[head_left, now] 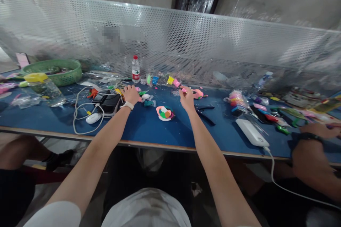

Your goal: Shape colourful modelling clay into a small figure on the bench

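My left hand (130, 94) rests at the back left among small packets, its fingers spread and bent down. Beside it lie black box-shaped devices (108, 102) and colourful clay packets (146, 97). My right hand (188, 99) is farther right, thumb and fingers pinched around a small pink thing (183, 90) whose kind I cannot make out. Just beyond its fingers is a pink-orange clay piece (197, 94). Between my forearms, a flat round clay shape (164, 113) in pink, white, green and orange lies on the blue table (149, 133).
Black-handled pliers (205, 113) lie right of my right wrist. A water bottle (135, 69), yellow-lidded jar (45, 90), green basket (76, 72), white cable (76, 113) and white power bank (252, 133) stand or lie around. A co-worker's hand (317, 130) is at right; a perforated metal screen (160, 42) runs behind.
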`<state>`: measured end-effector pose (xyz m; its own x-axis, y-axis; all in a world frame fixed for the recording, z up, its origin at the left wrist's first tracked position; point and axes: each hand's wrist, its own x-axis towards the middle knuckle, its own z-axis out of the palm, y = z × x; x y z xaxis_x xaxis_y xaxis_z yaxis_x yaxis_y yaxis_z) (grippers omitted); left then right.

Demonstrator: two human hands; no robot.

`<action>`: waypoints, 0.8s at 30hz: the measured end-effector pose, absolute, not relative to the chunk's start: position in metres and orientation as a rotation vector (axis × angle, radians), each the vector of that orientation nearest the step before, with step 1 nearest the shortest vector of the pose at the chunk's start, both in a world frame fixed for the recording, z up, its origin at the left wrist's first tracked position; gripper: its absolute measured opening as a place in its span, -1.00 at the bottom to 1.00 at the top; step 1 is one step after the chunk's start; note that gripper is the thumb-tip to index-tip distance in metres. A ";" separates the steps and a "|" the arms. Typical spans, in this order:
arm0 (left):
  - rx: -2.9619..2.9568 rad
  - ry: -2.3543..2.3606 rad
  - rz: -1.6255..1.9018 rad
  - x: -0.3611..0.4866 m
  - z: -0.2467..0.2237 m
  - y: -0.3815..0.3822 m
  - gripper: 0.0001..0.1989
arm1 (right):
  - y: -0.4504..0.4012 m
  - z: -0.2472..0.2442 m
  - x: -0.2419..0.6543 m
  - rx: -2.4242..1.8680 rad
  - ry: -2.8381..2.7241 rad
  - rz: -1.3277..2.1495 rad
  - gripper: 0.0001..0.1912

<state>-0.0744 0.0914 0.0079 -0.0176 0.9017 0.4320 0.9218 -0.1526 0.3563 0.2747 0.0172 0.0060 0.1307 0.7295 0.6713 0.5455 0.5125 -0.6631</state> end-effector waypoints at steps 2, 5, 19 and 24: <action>-2.151 -2.069 -0.896 -0.077 0.005 0.093 -0.56 | 0.015 0.007 0.272 -1.178 -1.486 0.132 -0.30; -2.112 -2.094 -0.981 -0.079 0.001 0.096 -0.48 | 0.009 0.010 0.266 -1.213 -1.511 0.177 -0.31; -3.370 -0.576 -0.865 -0.019 0.013 0.058 -0.38 | 0.008 0.013 0.260 -1.252 -1.410 0.095 -0.16; -3.395 -0.583 -0.672 -0.004 0.010 0.041 -0.44 | 0.008 0.014 0.265 -1.267 -1.361 0.077 -0.15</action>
